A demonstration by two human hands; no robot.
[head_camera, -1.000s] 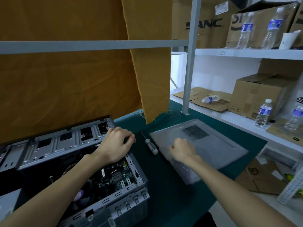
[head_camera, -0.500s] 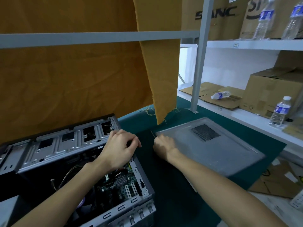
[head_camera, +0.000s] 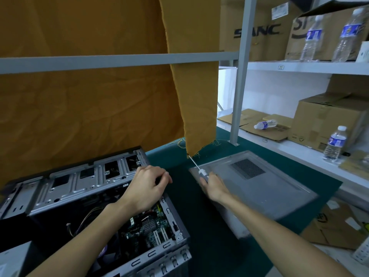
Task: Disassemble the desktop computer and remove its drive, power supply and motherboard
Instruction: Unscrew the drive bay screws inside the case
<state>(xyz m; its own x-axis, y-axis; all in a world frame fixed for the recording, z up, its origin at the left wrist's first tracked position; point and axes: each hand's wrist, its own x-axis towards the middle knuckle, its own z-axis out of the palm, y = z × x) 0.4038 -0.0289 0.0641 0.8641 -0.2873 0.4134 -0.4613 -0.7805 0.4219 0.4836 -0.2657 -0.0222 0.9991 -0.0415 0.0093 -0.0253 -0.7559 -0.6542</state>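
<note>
Pretty dim overall with a bluish cast. The brightest spot is the white wall (head_camera: 279, 90) behind the shelves (head_camera: 307, 67), which is a bit blown out. The open case's inside (head_camera: 60, 222) sits in deep shadow. Wide-angle bending curves the rail (head_camera: 119, 60), and the corners go soft.

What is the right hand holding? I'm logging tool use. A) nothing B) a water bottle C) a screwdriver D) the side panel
C: the right hand grips the screwdriver by its handle, shaft pointing away, beside the side panel.
</note>
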